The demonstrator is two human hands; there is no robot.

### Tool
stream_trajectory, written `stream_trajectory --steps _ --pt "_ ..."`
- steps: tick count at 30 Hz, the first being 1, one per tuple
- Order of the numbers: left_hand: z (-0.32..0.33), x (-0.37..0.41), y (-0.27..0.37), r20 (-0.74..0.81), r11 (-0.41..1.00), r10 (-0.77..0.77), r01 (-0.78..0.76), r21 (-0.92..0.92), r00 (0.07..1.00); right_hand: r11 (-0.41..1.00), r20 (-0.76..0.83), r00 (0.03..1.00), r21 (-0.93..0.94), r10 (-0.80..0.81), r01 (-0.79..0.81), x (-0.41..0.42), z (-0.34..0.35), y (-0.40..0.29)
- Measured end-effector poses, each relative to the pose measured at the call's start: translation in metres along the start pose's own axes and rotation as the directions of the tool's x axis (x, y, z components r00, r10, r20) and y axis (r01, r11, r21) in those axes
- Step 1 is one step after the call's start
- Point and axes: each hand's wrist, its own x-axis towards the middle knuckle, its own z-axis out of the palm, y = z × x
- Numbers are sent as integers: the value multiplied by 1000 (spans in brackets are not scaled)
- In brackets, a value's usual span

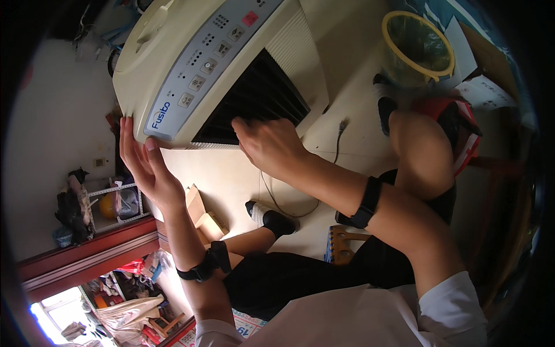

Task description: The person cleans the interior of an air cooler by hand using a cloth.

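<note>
A cream Fusibo air cooler (190, 52) stands before me, with a grey button panel (204, 60) near its top and black louvres (256, 99) in its front. My left hand (149, 160) lies against the panel's lower corner and the housing's side, its fingers extended. At the louvres' lower edge is my right hand (269, 141), fingers curled; whether they pinch a slat is hidden. A power cord with a plug (341, 126) runs over the floor beside the cooler.
A yellow-rimmed bin (418, 47) and an open cardboard box (485, 91) stand at the upper right. A small carton (211, 225) lies near my foot. A folding stool (340, 247) is beside my legs, and a metal rack (115, 204) stands at the left.
</note>
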Motion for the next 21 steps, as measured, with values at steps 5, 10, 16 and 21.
stream_trajectory --steps 5,10,16,21 --pt "4 1 -4 -35 997 45 -43 59 998 998 -75 997 69 -2 7 -2 -3 1" --pt "4 2 0 -31 1000 24 -24 7 999 972 -290 950 162 -118 170 4 -11 -1" --pt "5 2 4 -59 1000 6 -5 12 998 962 -347 926 164 -149 217 12 -7 -5" --pt "4 1 10 -61 999 -33 31 -33 998 965 -345 931 182 -119 191 15 -2 -10"
